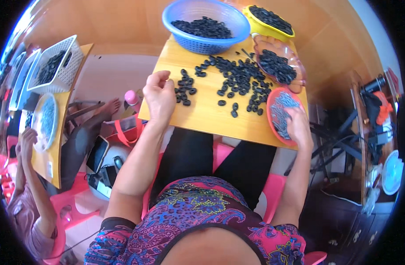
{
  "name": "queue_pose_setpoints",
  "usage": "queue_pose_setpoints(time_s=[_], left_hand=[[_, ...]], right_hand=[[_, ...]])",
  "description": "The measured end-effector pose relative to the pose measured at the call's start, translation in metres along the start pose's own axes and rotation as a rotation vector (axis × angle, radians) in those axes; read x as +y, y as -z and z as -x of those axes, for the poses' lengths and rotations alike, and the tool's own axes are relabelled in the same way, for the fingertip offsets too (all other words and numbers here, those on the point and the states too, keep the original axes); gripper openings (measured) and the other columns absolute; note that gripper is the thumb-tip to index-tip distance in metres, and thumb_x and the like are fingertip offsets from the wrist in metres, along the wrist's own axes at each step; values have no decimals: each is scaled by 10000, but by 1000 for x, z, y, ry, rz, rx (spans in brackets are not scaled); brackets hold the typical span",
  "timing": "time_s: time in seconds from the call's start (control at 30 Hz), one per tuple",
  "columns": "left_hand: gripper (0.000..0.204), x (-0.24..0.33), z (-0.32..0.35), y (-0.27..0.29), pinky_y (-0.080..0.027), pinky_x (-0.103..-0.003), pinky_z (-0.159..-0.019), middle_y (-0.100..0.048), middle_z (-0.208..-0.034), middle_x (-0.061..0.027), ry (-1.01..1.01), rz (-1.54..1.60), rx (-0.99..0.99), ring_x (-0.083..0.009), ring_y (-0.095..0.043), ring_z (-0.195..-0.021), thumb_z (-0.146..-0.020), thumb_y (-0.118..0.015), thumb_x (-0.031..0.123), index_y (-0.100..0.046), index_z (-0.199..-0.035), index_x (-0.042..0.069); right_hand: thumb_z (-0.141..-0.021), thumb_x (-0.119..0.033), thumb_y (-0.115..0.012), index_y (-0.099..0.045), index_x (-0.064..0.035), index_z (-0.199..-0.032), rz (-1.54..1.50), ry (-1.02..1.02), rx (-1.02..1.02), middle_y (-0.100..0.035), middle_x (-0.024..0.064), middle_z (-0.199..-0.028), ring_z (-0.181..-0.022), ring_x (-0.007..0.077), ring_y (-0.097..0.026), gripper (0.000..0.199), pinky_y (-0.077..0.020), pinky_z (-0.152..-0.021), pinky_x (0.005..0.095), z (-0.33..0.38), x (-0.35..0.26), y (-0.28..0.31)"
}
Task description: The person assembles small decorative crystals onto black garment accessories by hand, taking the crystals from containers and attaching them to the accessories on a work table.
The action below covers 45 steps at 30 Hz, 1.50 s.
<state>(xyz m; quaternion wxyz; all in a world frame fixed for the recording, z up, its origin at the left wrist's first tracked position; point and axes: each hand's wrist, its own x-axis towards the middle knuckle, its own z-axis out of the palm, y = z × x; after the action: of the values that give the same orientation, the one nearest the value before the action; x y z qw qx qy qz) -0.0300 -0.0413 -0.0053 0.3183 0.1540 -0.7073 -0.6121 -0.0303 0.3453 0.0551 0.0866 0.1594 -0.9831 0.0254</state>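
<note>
Biggest thing up close is the wooden table (198, 117), and its far and right edges are pretty crowded. Past its left edge there's a gap, then a second table (69, 119) with a co-worker (40, 190) at it. The blue basin (207, 45) hogs the wooden table's far edge, so it's tight back there. Scalloped dish (275, 43) hugs the right edge, yellow basin (266, 30) is tucked at the far right corner, and the orange bowl (269, 114) sits by the near right corner. Right hand (298, 128) comes in over the table's right edge, fingers dipped in that bowl; can't tell if they've pinched anything. Left hand (160, 99) hangs over the table's left edge, fingers curled in to the thumb, and I can't tell whether something's in there either. Black pieces (240, 75) are heaped in both basins and the dish, plus scattered loose across the table's middle, with a smaller bunch (189, 81) just beside the left hand. Best room to move is the table's near middle, between that scatter and the edge. Smallest are the grey bits (280, 115), heaped in the orange bowl.
</note>
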Motion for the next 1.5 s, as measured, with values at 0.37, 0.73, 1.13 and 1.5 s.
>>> queue_pose_setpoints(time_s=[0.37, 0.73, 1.13, 1.5], left_hand=[[191, 1, 22, -5, -370, -416, -798, -568, -925, -102, -418, -723, -291, -306, -482, -908, -658, -666, 108, -704, -844, 84], [152, -11, 29, -28, -366, -405, -752, -540, -873, -92, -604, -763, -305, -300, -482, -874, -646, -647, 92, -693, -790, 82], [139, 12, 36, -27, -454, -355, -756, -582, -898, -137, -590, -263, -374, -300, -554, -853, -747, -617, -44, -617, -884, -17], [134, 14, 55, -23, -470, -252, -702, -623, -857, -74, -52, 100, -557, -134, -582, -767, -869, -567, 14, -609, -987, -33]], right_hand=[[-663, 68, -630, -653, -10, -976, -69, -103, -31, -574, 184, -923, -921, 358, -534, 323, -427, -853, 402, 16, -7, -19], [-682, 92, -556, -624, -13, -994, -55, -23, 24, -573, 177, -926, -912, 353, -536, 336, -442, -823, 416, 26, -13, -14], [-703, 94, -596, -625, 15, -908, -425, -165, 242, -579, 177, -840, -819, 341, -574, 222, -465, -750, 385, 26, 7, -23], [-846, 45, -553, -621, 22, -927, -893, -264, 331, -594, 46, -868, -778, 120, -571, 108, -479, -681, 252, 22, 7, -25]])
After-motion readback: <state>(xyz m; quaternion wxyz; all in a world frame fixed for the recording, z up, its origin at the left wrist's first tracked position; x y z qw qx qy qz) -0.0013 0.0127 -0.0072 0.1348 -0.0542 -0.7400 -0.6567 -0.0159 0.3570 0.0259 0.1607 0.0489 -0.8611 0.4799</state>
